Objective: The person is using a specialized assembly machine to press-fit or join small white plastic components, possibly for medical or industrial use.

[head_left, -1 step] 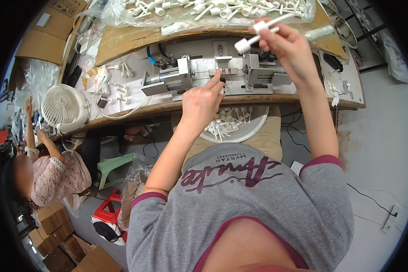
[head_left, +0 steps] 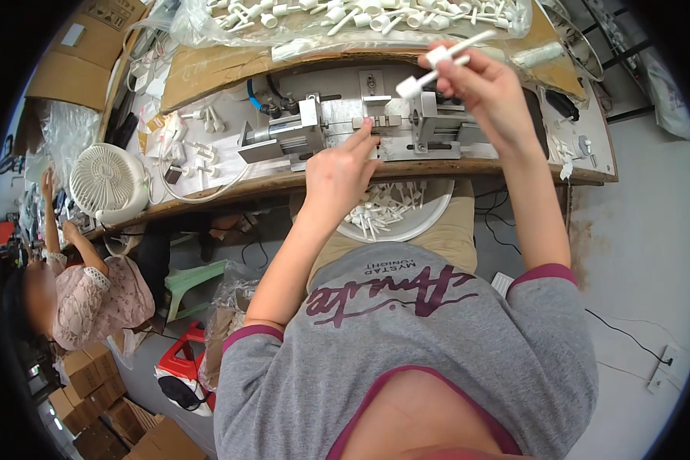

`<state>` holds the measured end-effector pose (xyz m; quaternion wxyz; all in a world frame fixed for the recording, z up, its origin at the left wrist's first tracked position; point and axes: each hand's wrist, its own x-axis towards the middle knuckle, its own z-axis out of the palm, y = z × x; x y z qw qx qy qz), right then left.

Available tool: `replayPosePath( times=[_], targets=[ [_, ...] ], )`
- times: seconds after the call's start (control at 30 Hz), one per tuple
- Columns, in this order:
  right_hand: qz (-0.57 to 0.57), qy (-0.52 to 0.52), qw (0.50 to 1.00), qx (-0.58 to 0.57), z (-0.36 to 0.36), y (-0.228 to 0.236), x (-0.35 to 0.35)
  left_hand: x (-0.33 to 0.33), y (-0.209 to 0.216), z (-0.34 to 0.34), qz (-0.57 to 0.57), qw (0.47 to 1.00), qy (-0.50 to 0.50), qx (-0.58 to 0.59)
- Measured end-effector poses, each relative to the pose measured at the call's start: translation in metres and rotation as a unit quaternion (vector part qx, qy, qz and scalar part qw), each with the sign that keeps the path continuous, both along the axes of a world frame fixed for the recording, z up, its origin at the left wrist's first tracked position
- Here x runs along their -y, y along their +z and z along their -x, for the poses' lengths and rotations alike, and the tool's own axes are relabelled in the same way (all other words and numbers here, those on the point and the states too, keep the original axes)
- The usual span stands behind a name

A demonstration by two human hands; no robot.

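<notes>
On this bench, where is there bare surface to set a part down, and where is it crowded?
Bare patches: the grey plate behind the metal fixture, and the cardboard sheet left of it. Crowded: the bench's left end by the white fan, littered with parts and cable, and the back edge under the bag of white parts.

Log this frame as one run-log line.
left hand: fingertips on metal press fixture | right hand: holds white plastic stem part above fixture | white bowl of parts on lap | co-worker at left
</notes>
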<state>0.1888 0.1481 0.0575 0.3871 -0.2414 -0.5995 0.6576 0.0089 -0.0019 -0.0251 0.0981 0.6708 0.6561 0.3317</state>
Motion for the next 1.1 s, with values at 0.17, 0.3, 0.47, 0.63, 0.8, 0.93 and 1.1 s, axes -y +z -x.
replayPosePath(
  times=[0.17,0.3,0.47,0.63,0.8,0.93,1.1],
  targets=[
    [0.086,0.06,0.993,0.051,-0.003,-0.023,0.039,0.007,0.034,-0.014,0.001,0.856,-0.08,0.511],
    [0.072,-0.017,0.996,0.053,-0.003,-0.028,0.043,0.019,0.049,-0.01,-0.017,0.934,-0.092,0.345],
    [0.084,-0.064,0.994,0.033,-0.008,-0.029,0.041,0.018,0.009,-0.011,-0.082,0.989,0.005,0.126],
    [0.032,-0.135,0.99,0.013,-0.005,-0.024,0.055,0.004,-0.011,-0.007,-0.08,0.988,-0.001,-0.133],
    [-0.002,-0.127,0.991,0.028,-0.014,-0.022,0.056,-0.004,-0.003,-0.005,-0.062,0.977,-0.008,-0.206],
    [-0.009,-0.121,0.993,0.01,-0.016,-0.024,0.062,-0.004,-0.007,-0.01,-0.047,0.967,0.0,-0.251],
    [0.009,-0.109,0.994,0.022,-0.019,-0.027,0.066,-0.007,0.001,-0.002,-0.038,0.98,-0.01,-0.197]
  ],
)
